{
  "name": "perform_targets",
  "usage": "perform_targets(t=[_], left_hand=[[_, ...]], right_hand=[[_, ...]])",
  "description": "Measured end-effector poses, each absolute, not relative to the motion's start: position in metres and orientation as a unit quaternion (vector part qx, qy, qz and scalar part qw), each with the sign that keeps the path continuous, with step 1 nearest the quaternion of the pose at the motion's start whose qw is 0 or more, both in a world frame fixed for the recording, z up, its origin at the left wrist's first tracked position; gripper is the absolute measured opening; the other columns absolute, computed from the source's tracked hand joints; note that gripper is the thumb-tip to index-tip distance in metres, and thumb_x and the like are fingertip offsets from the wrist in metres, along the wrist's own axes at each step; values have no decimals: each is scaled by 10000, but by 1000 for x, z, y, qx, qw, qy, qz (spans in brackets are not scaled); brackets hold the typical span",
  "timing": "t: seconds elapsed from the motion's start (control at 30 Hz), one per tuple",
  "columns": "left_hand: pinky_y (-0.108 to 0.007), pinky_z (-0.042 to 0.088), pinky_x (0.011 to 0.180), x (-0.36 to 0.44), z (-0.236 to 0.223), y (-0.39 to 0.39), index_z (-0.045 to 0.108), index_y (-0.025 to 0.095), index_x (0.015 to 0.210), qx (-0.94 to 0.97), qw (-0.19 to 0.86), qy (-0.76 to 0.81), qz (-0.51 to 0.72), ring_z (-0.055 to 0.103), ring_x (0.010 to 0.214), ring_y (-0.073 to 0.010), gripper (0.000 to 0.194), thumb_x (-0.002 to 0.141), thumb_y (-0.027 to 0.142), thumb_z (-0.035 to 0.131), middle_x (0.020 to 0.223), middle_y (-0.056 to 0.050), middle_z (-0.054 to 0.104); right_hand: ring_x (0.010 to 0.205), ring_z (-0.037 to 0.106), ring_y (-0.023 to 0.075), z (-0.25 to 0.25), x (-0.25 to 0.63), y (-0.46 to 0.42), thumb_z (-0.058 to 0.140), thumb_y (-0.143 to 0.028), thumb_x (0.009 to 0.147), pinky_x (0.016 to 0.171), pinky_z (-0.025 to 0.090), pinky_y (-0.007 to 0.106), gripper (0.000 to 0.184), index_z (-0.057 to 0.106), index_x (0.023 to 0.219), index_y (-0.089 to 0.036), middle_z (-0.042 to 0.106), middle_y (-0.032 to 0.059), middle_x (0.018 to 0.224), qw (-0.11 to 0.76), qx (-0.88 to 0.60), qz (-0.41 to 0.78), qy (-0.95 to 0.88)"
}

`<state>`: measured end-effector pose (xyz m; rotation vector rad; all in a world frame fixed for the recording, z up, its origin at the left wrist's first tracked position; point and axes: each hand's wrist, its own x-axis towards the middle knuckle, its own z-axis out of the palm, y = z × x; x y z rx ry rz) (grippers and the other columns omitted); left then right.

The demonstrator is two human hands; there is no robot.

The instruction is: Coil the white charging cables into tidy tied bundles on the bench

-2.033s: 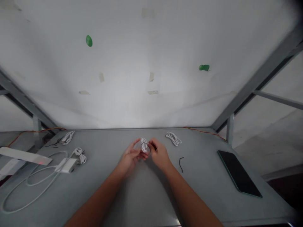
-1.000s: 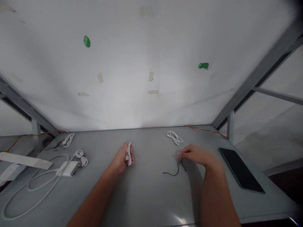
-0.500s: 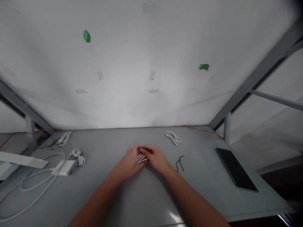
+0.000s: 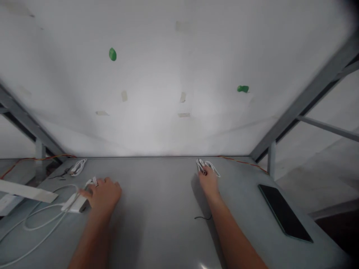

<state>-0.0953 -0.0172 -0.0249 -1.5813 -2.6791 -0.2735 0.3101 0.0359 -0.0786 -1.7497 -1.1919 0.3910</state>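
Observation:
At the back of the grey table, my right hand [image 4: 209,182] pinches a coiled white cable [image 4: 200,164]. Just right of it lies a second coiled white cable [image 4: 214,169], partly behind my fingers. On the left, my left hand [image 4: 103,195] is open, thumb and fingers apart, over a small white cable bundle [image 4: 91,182] that it partly covers; whether it touches the bundle I cannot tell. Beside my left thumb sits a white adapter [image 4: 75,203] with a long loose white cable [image 4: 42,226]. A black twist tie [image 4: 203,217] lies by my right forearm.
A dark phone or tablet [image 4: 284,213] lies flat on the right. At the back left are another white cable coil [image 4: 79,167] and black ties [image 4: 63,173]. A white strip [image 4: 28,191] juts in from the left edge. Metal frame posts [image 4: 271,158] stand at the sides.
My hands have parted from the middle. The right carried the white cable coil back beside the other coil; the left moved over to the small cable bundle, its fingers opened.

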Motion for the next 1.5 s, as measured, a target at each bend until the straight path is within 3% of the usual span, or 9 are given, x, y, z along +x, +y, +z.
perform_targets(t=[0.13,0.27,0.43,0.57,0.73,0.83,1.13,1.3,1.5], left_hand=[[-585,475,963,-105,-27,-9,669,19,1221,-489,47,-867,-80,646,1156,-486,438,920,156,383,1275,-297,649],[-468,514,957,-98,-26,4,645,93,1197,-557,-6,-807,-198,689,1093,-360,378,892,119,425,1270,-239,658],[-373,575,838,-34,-36,12,589,196,1182,-590,-241,-651,-412,727,918,-242,324,867,269,608,1137,-99,710],[-363,575,845,14,-43,0,613,213,1170,-621,-349,-535,-454,728,901,-217,353,859,359,697,1147,-82,713],[-392,542,982,37,-45,-13,713,223,1072,-691,-334,-457,-449,692,1043,-233,222,902,366,707,1096,-82,723],[-391,545,987,40,-45,-16,734,237,1178,-711,-326,-431,-451,679,1090,-235,269,936,340,681,1153,-90,716],[-360,547,973,40,-42,-23,759,282,1215,-739,-278,-448,-419,707,1044,-229,270,1011,298,583,1119,-67,754],[-371,537,1017,42,-39,-27,725,283,1290,-742,-278,-437,-425,703,1128,-230,314,1020,290,566,1215,-75,755],[-394,567,960,42,-36,-24,776,265,1123,-671,-298,-493,-467,733,1011,-246,266,956,434,655,1098,-65,794]], right_hand=[[1414,525,405,-80,302,27,610,-177,758,1197,377,539,441,748,1174,-128,644,252,1408,405,-721,96,-554],[1448,460,426,-69,291,15,630,-142,775,1231,306,565,414,742,1174,-132,577,255,1482,365,-713,21,-599],[1186,636,335,-45,269,5,572,-166,862,1083,478,516,279,721,1097,-181,722,172,1202,428,-618,62,-657],[980,696,238,-36,243,-7,565,-172,911,929,556,395,240,711,1099,-203,752,95,1051,438,-497,196,-723],[920,702,215,-36,221,-16,620,-182,893,894,548,357,182,726,1038,-212,762,78,1007,436,-468,300,-708],[866,704,217,-40,219,-12,647,-282,893,837,542,346,97,711,930,-219,769,66,935,457,-512,348,-639],[572,580,150,-44,217,-10,629,-677,870,569,457,278,451,555,813,-236,625,-24,647,410,-458,561,-554],[550,518,141,-33,218,-15,595,-533,923,559,411,267,307,505,834,-254,548,-63,636,421,-450,534,-578],[669,533,170,-23,223,-21,528,-264,933,645,377,278,145,533,790,-242,585,-30,690,381,-482,384,-689]])
